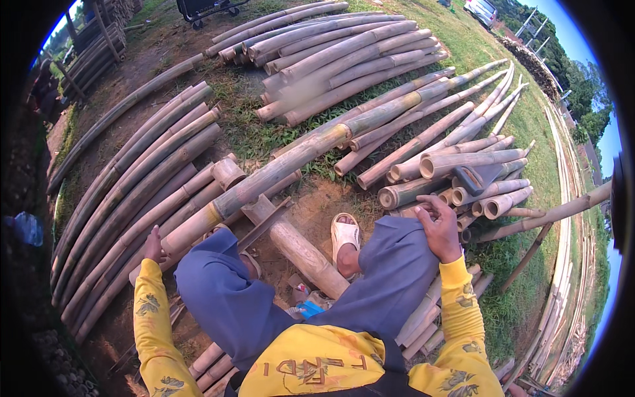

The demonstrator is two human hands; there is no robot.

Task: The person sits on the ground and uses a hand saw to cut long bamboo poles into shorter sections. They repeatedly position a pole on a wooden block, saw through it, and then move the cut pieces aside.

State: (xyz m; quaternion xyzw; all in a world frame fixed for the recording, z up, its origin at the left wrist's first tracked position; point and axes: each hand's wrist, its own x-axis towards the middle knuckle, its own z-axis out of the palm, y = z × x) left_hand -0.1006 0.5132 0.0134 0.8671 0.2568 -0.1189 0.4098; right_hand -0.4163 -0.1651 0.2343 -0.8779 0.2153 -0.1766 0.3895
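A long bamboo pole slants from lower left to upper right in front of me, propped on a thick bamboo log. My left hand is closed around the pole's near end, though some fingers are hidden. On my right knee rests my right hand, empty, its fingers loosely bent and apart. Beside my left knee a long flat blade leans across the log. Just beyond my right hand, a handsaw with a dark handle lies on cut bamboo pieces.
Bamboo poles lie in rows to the left, with another stack farther off. A slanting pole stands at the right. Bamboo lengths lie beside my right leg. A white car is parked in the distance.
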